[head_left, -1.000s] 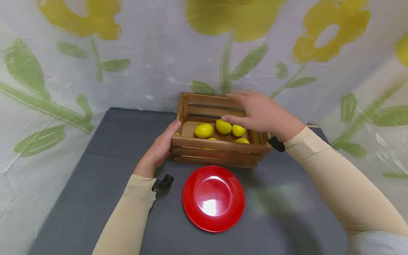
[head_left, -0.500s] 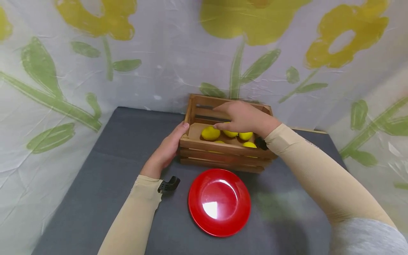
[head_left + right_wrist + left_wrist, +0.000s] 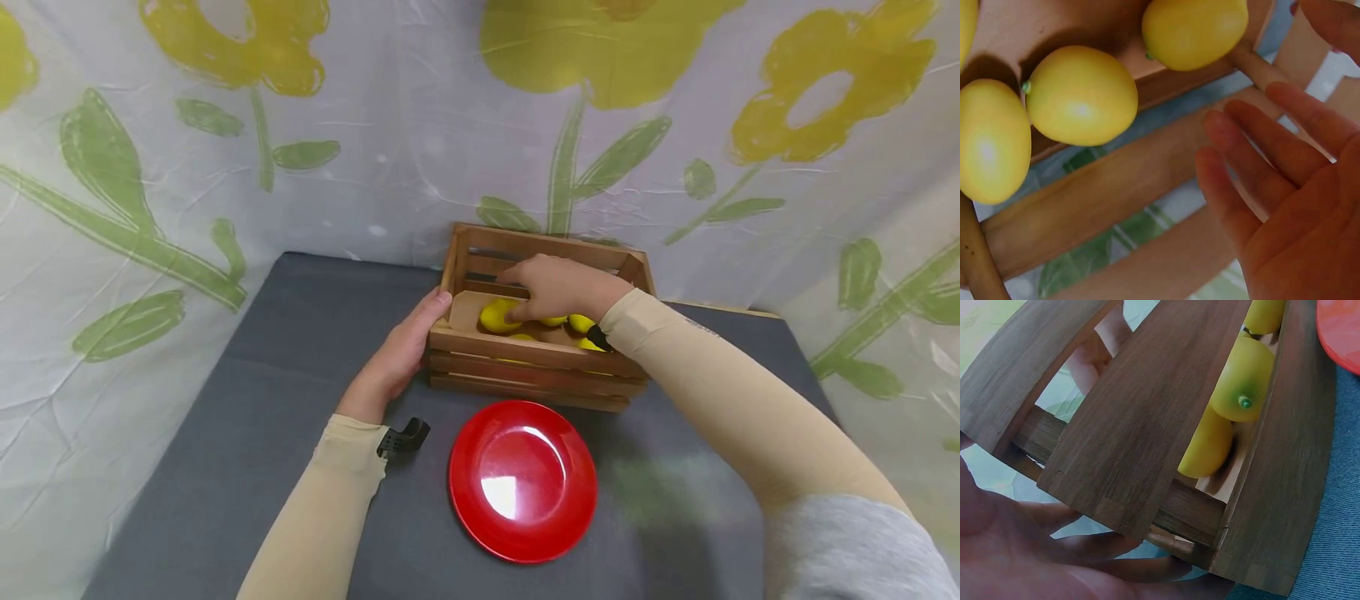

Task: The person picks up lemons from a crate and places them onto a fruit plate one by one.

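A slatted wooden crate (image 3: 517,350) holds several yellow lemons with green stem tips. My left hand (image 3: 397,350) grips its left end, thumb over the rim; in the left wrist view the fingers (image 3: 1138,569) lie along the end slats. My right hand (image 3: 558,285) is down inside the crate, its thumb overlapping the leftmost lemon (image 3: 497,317) in the head view. In the right wrist view the right hand (image 3: 1297,200) has its fingers spread beside the lemons, one lemon (image 3: 1194,31) close to them and another lemon (image 3: 1082,95) further off. Nothing is in its grasp.
A glossy red plate (image 3: 523,482) lies on the dark grey table (image 3: 247,400) in front of the crate. Behind the table hangs a pale sheet (image 3: 420,117) printed with yellow flowers and green leaves.
My right hand has moved down and left into the crate, close to the leftmost lemon. My left hand has stayed on the crate's left end. The head view has shifted slightly.
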Demonstrator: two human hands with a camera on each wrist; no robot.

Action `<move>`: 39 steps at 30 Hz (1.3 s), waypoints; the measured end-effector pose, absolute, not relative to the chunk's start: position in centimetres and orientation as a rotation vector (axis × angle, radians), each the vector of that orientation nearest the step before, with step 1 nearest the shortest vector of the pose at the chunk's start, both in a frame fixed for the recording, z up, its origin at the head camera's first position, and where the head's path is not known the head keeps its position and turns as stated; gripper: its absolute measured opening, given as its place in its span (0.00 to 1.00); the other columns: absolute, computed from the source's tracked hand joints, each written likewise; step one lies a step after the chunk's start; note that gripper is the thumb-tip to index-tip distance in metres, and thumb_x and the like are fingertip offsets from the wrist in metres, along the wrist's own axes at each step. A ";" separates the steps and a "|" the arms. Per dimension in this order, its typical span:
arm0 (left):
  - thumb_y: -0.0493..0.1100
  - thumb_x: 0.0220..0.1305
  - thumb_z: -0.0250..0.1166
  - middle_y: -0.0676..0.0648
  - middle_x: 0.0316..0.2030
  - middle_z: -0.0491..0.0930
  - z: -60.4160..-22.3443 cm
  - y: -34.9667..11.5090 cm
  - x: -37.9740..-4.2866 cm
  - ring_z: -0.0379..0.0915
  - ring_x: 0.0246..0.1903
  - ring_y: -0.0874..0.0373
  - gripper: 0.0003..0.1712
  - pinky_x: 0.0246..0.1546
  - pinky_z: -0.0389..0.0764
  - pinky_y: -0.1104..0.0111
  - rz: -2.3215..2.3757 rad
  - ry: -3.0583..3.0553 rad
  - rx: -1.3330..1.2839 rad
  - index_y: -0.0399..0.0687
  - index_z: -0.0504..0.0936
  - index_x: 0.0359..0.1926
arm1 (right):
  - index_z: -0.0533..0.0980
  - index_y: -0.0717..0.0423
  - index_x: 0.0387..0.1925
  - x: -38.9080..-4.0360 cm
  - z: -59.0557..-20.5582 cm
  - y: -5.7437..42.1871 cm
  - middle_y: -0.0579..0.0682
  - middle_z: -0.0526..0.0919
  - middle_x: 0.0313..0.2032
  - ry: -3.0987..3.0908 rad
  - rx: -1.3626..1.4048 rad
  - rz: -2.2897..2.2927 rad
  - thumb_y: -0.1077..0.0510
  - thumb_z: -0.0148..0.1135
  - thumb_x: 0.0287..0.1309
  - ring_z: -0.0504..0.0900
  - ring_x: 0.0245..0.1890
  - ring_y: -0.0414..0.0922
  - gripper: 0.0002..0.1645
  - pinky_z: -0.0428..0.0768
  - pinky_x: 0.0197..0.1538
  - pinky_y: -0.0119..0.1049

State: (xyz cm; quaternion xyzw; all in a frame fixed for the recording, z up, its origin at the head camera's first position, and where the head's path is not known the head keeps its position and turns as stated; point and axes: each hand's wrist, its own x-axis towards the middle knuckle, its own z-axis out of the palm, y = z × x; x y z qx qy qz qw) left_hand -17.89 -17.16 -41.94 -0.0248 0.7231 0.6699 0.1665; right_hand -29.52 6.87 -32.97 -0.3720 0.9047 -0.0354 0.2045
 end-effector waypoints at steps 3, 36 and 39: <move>0.76 0.77 0.46 0.54 0.89 0.41 -42.1 -17.3 -18.0 0.40 0.86 0.44 0.48 0.79 0.48 0.27 1.920 2.053 -0.068 0.69 0.45 0.89 | 0.75 0.54 0.75 -30.0 -33.6 6.3 0.53 0.81 0.72 2.492 -1.062 -0.072 0.45 0.70 0.70 0.79 0.72 0.54 0.38 0.75 0.76 0.53; 0.74 0.78 0.47 0.50 0.88 0.42 -42.0 -17.4 -17.8 0.44 0.85 0.42 0.49 0.77 0.53 0.27 1.938 2.071 -0.018 0.65 0.43 0.89 | 0.78 0.52 0.72 -31.1 -36.3 3.5 0.54 0.85 0.64 2.424 -1.019 0.056 0.51 0.73 0.66 0.82 0.59 0.53 0.34 0.79 0.70 0.50; 0.74 0.78 0.48 0.50 0.88 0.42 -41.9 -17.3 -17.8 0.42 0.86 0.43 0.49 0.78 0.52 0.28 1.936 2.076 -0.015 0.64 0.43 0.89 | 0.78 0.51 0.72 -31.2 -36.5 3.6 0.54 0.86 0.63 2.423 -1.024 0.069 0.52 0.72 0.67 0.83 0.58 0.53 0.34 0.79 0.70 0.50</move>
